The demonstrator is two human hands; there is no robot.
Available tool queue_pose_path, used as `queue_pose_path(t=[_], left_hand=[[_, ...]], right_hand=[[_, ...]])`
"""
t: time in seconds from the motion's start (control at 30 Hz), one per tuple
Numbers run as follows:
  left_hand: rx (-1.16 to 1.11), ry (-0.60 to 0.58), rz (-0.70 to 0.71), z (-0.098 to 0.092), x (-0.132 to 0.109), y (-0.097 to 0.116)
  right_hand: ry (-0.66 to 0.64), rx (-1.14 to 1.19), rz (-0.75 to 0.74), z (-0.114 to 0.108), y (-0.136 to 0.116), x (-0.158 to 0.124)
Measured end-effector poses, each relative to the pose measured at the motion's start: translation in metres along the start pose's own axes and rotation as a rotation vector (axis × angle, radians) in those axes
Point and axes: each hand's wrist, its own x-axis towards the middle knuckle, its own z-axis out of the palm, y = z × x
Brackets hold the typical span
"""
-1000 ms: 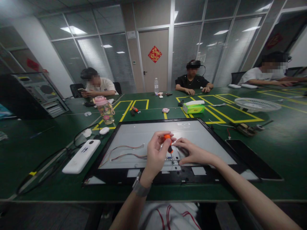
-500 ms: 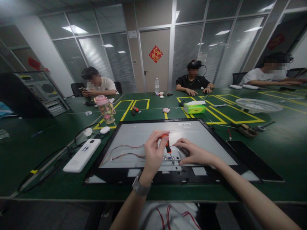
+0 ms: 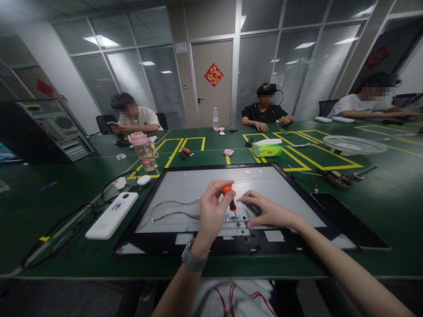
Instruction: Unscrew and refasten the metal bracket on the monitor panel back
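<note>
A flat monitor panel [image 3: 185, 187] with a black frame lies face down on the green table in front of me. My left hand [image 3: 213, 211] is closed round a small screwdriver [image 3: 230, 198] with an orange and black handle, held upright with its tip on a small circuit strip [image 3: 233, 218] near the panel's lower edge. My right hand [image 3: 266, 209] rests on the panel just right of the screwdriver, fingers curled and pressing down beside the strip. Red and white wires [image 3: 168, 209] run left from the strip across the panel.
A white oblong device [image 3: 112, 215] and black cables [image 3: 66, 229] lie to the left, a dark slab [image 3: 346, 218] to the right. Farther back stand a pink-lidded bottle [image 3: 144, 150], a green tissue pack [image 3: 267, 148] and a white fan grille [image 3: 355, 143]. Three people sit across the table.
My left fingers have shifted on the screwdriver handle, which has turned and tilted slightly. My right hand has stayed in place on the panel.
</note>
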Motion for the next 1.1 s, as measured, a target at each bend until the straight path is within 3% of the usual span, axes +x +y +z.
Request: queue_pose_path(t=[0.1,0.27,0.43,0.63,0.8,1.0,1.1], left_hand=[[0.089,-0.014,0.039,0.0006,-0.0006,0.0015],[0.006,-0.148,-0.033,0.0036,-0.0025,0.0018],[0.13,-0.02,0.066,0.004,-0.0013,0.0013],[-0.025,-0.092,-0.057,0.0023,-0.0006,0.0025],[0.153,0.018,0.106,0.002,-0.0018,-0.0003],[0.036,-0.063,0.049,0.0016,-0.0031,0.0011],[0.111,-0.025,0.096,0.0017,-0.0022,0.0005]], right_hand=[[-0.001,0.002,-0.006,0.0008,0.0026,0.0001],[0.004,-0.008,-0.029,0.0023,0.0077,0.0002],[0.0,-0.017,-0.022,0.0021,0.0069,0.0003],[0.002,-0.017,-0.024,0.0012,0.0047,0.0002],[0.01,-0.014,-0.032,0.0024,0.008,0.0002],[0.01,-0.016,-0.039,0.002,0.0066,0.0006],[0.009,-0.009,-0.034,0.0018,0.0061,0.0003]])
